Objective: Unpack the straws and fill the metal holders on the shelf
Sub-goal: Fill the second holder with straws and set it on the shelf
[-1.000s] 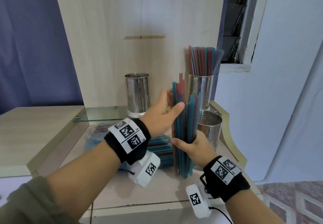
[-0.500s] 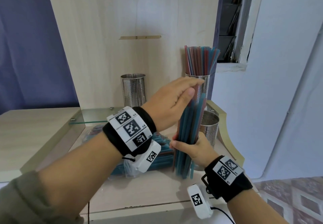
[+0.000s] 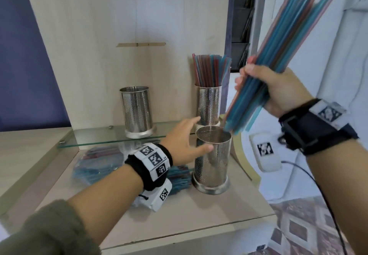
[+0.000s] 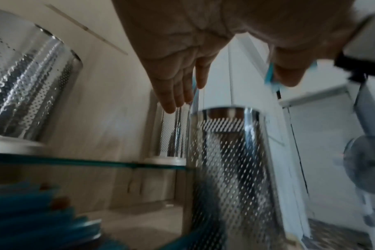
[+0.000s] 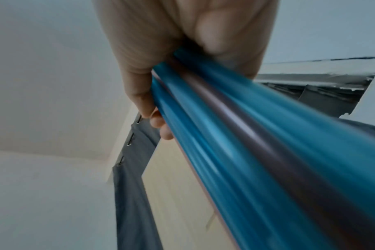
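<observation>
Hands split the work: the right hand [image 3: 278, 89] grips a tilted straw bundle [image 3: 282, 55] whose lower ends hover at the front holder's [image 3: 213, 155] one-o'clock rim, the left hand [image 3: 183, 141] reaches open-fingered beside it, so skewed ends could catch the rim and tip it.

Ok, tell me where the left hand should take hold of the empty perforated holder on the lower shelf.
Wrap the left hand around the upper wall of the front holder, coming from its left side. It is an upright, straight-sided cylinder, that side is open, and the right hand is tilting the straw bundle over the rim from the right, so keep the grip below the rim.
</observation>
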`<state>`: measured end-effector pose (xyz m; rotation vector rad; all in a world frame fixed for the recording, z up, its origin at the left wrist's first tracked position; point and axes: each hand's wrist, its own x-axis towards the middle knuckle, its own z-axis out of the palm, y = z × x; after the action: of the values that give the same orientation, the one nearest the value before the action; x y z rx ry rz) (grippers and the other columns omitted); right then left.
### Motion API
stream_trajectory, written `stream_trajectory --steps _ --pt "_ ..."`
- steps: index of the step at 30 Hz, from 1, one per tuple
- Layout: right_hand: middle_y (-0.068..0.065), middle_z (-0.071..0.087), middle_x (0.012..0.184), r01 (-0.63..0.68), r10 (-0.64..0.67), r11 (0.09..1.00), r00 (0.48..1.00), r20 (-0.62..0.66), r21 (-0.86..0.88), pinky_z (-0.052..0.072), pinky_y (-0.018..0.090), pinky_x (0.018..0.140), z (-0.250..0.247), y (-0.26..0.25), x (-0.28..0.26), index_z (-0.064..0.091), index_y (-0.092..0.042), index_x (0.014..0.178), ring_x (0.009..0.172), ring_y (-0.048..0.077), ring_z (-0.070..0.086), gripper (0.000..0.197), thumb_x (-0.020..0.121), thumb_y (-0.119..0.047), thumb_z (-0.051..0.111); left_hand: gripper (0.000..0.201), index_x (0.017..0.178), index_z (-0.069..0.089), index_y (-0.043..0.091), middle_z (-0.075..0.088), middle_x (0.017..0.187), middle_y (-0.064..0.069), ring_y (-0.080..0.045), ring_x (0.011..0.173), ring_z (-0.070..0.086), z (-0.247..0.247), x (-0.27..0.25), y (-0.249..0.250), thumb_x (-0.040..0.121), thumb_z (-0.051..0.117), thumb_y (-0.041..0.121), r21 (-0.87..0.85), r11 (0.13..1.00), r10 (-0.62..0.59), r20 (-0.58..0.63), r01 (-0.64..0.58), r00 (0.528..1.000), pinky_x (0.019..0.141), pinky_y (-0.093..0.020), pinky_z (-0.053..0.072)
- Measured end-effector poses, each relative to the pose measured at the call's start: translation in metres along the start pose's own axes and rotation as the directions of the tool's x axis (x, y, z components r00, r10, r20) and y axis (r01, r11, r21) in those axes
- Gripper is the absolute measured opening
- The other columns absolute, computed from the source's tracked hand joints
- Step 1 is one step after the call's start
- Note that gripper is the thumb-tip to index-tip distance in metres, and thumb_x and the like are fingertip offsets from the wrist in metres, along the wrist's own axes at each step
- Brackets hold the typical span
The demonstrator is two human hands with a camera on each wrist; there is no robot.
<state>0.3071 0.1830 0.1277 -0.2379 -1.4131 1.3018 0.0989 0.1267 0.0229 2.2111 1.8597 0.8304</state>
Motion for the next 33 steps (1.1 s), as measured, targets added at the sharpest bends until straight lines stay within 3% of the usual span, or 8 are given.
stream_trajectory --steps 7,11,14,17,20,23,27,33 --pt "0.004 0.065 0.075 -0.165 0.163 0.985 0.986 0.039 0.046 0.056 0.033 0.068 -0.01 0.043 0.041 0.06 -0.014 0.083 0.07 0.018 0.064 0.013 0.091 -0.003 0.058 0.123 0.153 0.011 0.014 0.021 0.158 -0.003 -0.017 0.143 0.024 0.029 0.021 -0.009 0.063 0.068 0.074 0.055 0.997 -0.058 0.058 0.055 0.997 0.117 -0.034 0.022" --pt "0.007 0.066 0.084 -0.257 0.261 0.957 0.965 0.013 -0.134 0.057 0.038 0.077 -0.018 0.086 0.036 0.063 -0.011 0.086 0.077 0.02 0.065 0.004 0.086 -0.011 0.068 0.12 0.149 0.024 0.023 0.039 0.15 0.003 -0.015 0.134 0.041 0.039 0.025 -0.017 0.054 0.061 0.087 0.0 0.996 -0.094 0.008 0.094 0.996 0.112 -0.038 0.034" --pt "0.009 0.07 0.091 -0.365 0.368 0.888 0.929 -0.045 -0.281 0.053 0.046 0.092 -0.029 0.113 0.034 0.072 -0.01 0.092 0.09 0.028 0.067 0.04 0.061 -0.032 0.084 0.113 0.145 0.03 0.029 0.048 0.142 0.007 -0.012 0.126 0.048 0.043 0.025 -0.022 0.053 0.063 0.085 -0.075 0.992 -0.1 -0.02 0.098 0.995 0.108 -0.039 0.04" --pt "0.01 0.072 0.087 -0.431 0.445 0.826 0.894 -0.049 -0.362 0.05 0.055 0.097 -0.036 0.13 0.034 0.073 -0.013 0.09 0.091 0.034 0.068 0.051 0.048 -0.039 0.087 0.1 0.143 0.032 0.031 0.052 0.137 0.01 -0.008 0.121 0.05 0.043 0.024 -0.021 0.061 0.076 0.067 -0.138 0.986 -0.093 -0.021 0.089 0.995 0.105 -0.033 0.041" --pt "0.015 0.073 0.095 -0.47 0.52 0.771 0.854 -0.002 -0.43 0.051 0.055 0.096 -0.039 0.132 0.034 0.071 -0.012 0.098 0.096 0.039 0.069 0.059 0.051 -0.042 0.089 0.097 0.142 0.031 0.033 0.054 0.134 0.012 -0.006 0.119 0.052 0.045 0.023 -0.021 0.062 0.08 0.06 -0.191 0.978 -0.089 -0.009 0.085 0.996 0.104 -0.034 0.043" --pt "0.012 0.071 0.098 -0.472 0.504 0.804 0.864 -0.007 -0.361 0.054 0.046 0.091 -0.036 0.122 0.039 0.07 -0.01 0.104 0.094 0.033 0.069 0.055 0.062 -0.04 0.086 0.098 0.143 0.028 0.035 0.052 0.137 0.011 -0.006 0.121 0.05 0.044 0.022 -0.021 0.062 0.08 0.059 -0.189 0.978 -0.088 0.012 0.089 0.996 0.106 -0.032 0.04" --pt "0.008 0.073 0.098 -0.471 0.471 0.882 0.882 -0.006 -0.036 0.058 0.036 0.079 -0.026 0.1 0.052 0.062 -0.007 0.099 0.093 0.02 0.07 0.012 0.093 -0.017 0.061 0.098 0.142 0.028 0.036 0.052 0.138 0.012 -0.006 0.121 0.051 0.044 0.022 -0.02 0.062 0.079 0.06 -0.178 0.981 -0.076 0.02 0.078 0.997 0.107 -0.036 0.041" --pt "0.004 0.07 0.082 -0.311 0.333 0.925 0.94 0.075 -0.217 0.056 0.04 0.083 -0.024 0.098 0.048 0.065 -0.013 0.085 0.091 0.024 0.066 0.011 0.081 -0.02 0.073 0.098 0.141 0.027 0.04 0.055 0.133 0.016 -0.003 0.119 0.053 0.045 0.02 -0.022 0.061 0.08 0.06 -0.215 0.974 -0.067 0.025 0.071 0.997 0.106 -0.038 0.042"
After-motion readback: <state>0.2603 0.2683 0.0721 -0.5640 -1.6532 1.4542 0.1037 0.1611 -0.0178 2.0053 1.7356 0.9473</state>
